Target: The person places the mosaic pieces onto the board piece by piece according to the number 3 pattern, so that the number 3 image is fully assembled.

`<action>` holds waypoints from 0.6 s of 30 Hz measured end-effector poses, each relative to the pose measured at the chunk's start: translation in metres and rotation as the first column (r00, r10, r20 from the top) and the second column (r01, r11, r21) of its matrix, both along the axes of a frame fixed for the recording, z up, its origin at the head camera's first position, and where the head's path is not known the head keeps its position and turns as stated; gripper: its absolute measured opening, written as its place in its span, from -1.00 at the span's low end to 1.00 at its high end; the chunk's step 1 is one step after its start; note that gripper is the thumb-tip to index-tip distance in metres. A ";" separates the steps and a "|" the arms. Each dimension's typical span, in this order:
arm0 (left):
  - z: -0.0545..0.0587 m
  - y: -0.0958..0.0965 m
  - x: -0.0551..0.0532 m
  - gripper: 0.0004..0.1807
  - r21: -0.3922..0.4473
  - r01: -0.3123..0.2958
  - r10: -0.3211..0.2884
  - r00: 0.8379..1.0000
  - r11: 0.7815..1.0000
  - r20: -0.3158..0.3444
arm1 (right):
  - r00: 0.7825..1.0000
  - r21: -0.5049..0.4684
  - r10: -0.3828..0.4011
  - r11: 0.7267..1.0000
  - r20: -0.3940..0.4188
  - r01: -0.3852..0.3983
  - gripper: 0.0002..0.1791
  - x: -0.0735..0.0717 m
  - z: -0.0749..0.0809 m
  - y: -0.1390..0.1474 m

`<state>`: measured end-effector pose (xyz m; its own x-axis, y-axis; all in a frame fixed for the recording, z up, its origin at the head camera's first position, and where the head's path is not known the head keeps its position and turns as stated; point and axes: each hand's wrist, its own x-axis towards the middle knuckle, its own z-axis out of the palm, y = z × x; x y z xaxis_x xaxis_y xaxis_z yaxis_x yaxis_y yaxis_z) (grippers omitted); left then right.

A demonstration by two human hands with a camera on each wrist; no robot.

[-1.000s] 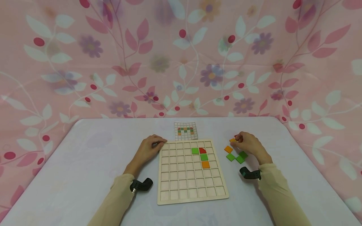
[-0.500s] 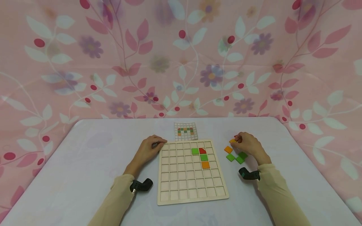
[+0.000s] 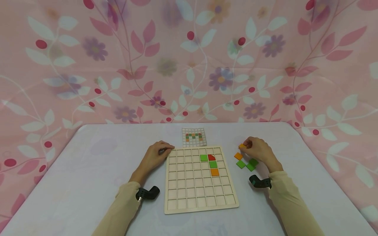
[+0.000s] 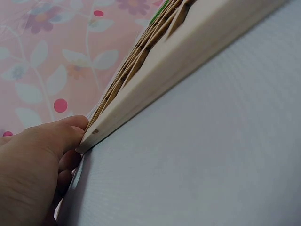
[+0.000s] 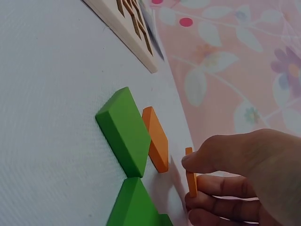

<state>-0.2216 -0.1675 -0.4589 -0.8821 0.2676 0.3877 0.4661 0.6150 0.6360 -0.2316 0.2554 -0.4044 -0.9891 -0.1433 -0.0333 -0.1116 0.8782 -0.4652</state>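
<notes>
Judged against the card [image 3: 194,141] at the board's [image 3: 199,182] 12 o'clock, the work looks under half done: four placed tiles [image 3: 213,164] sit toward 1 o'clock. The right grip [image 3: 259,150] pinches an orange tile [image 3: 242,146] off the board's 2 o'clock, near four loose tiles [image 3: 251,166] seemingly left to place; the left grip [image 3: 156,153] holds the 11 o'clock corner.
</notes>
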 end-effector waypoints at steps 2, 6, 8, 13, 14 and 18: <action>0.000 0.000 0.000 -0.84 0.002 0.001 -0.001 1.000 1.000 0.000 | 1.000 -0.009 0.009 1.000 -0.005 -0.009 -0.63 0.000 0.000 -0.001; 0.000 0.000 -0.001 -0.83 0.004 0.001 -0.001 1.000 1.000 -0.004 | 0.999 -0.025 0.036 0.999 -0.021 -0.036 -0.63 0.000 0.001 -0.003; 0.000 0.000 -0.001 -0.84 0.005 0.000 0.000 1.000 1.000 -0.006 | 0.998 -0.026 0.047 0.999 -0.032 -0.048 -0.63 0.001 0.001 -0.004; 0.002 0.000 0.001 -0.84 0.006 0.001 -0.001 1.000 1.000 -0.018 | 0.996 -0.035 0.063 0.997 -0.056 -0.065 -0.64 0.000 0.000 -0.007; 0.002 0.000 0.002 -0.84 0.007 0.001 -0.001 1.000 1.000 -0.019 | 0.996 -0.037 0.065 0.997 -0.059 -0.067 -0.63 0.000 0.000 -0.008; 0.002 0.001 0.002 -0.84 0.011 -0.001 0.001 1.000 1.000 -0.015 | 0.995 -0.042 0.075 0.996 -0.067 -0.077 -0.62 0.001 0.001 -0.010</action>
